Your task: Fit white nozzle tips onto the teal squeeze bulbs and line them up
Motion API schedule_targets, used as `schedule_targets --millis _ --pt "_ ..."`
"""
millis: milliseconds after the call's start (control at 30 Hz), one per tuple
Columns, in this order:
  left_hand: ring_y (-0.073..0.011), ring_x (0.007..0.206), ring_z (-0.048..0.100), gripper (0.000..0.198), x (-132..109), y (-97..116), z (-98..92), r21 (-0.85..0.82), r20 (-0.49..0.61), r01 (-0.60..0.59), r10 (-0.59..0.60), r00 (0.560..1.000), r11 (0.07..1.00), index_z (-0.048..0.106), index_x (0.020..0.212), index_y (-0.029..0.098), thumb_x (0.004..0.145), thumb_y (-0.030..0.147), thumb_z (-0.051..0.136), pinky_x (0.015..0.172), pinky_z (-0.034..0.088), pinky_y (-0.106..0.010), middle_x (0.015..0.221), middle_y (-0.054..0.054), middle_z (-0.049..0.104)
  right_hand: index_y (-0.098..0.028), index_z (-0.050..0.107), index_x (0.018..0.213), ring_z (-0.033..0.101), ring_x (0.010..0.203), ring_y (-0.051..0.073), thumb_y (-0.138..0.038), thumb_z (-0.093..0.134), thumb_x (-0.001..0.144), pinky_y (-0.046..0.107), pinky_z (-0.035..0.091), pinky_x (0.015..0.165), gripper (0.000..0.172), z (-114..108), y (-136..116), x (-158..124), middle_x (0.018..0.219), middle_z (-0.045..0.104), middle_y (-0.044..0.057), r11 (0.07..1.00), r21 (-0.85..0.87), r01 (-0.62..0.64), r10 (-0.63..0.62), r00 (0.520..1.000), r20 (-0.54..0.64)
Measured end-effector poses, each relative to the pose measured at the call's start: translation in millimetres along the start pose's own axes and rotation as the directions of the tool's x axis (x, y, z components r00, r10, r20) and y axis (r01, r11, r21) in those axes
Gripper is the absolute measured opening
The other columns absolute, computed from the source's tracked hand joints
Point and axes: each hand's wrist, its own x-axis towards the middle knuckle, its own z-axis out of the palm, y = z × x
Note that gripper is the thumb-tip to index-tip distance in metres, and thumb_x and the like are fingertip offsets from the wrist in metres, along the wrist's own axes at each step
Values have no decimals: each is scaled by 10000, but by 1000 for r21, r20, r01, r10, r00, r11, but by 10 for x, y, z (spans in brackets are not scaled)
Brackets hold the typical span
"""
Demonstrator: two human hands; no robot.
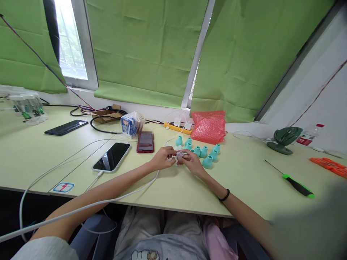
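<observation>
Both of my hands meet over the middle of the table, closed around a small whitish, translucent piece (180,154) whose kind I cannot make out. My left hand (163,158) pinches it from the left with thumb and fingers. From the other side my right hand (192,162) grips the same piece, a black band around the wrist. Just beyond and to the right of the fingers stand several turquoise bulb-shaped plastic parts (208,162) with open necks. A few small whitish bits (178,147) lie behind the fingertips, partly hidden by them.
Left of my hands are a white-edged phone (111,157) on a charging cable and a red phone (145,142). Behind stand a yellow power strip (177,128) and red bubble wrap (208,126). A screwdriver (297,185) and small green fan (284,140) are right. A white cable crosses my left arm.
</observation>
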Motion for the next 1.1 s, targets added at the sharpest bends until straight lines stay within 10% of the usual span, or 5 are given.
schedule_targets --millis 567,700,867,1100 --pt "-102 638 487 232 5 33 -9 100 14 28 -29 999 995 531 817 146 690 338 502 583 410 -212 739 -24 516 -181 472 780 588 605 148 -334 587 636 301 485 581 239 -15 -74 16 633 603 -1 999 46 -21 21 1000 -12" --pt "-84 571 472 177 1 -12 7 62 -11 58 -57 998 996 537 742 129 647 278 534 534 401 -194 669 -9 519 -159 526 766 555 544 132 -351 549 660 278 470 546 220 -86 -117 13 612 588 16 985 -152 83 -111 976 -186" --pt "-74 510 464 170 -10 -43 19 49 34 76 -77 996 996 576 721 122 638 266 539 498 399 -185 607 -2 540 -159 573 756 528 610 143 -337 483 695 275 427 587 208 -264 -168 42 733 605 46 709 -704 46 -398 850 -346" --pt "-77 535 503 298 -21 -85 62 24 35 106 -107 994 994 564 922 140 646 248 539 531 441 -188 663 -7 573 -170 592 836 512 819 215 -332 502 655 293 380 660 259 -368 -70 76 805 608 72 252 -952 -173 -286 926 -244"
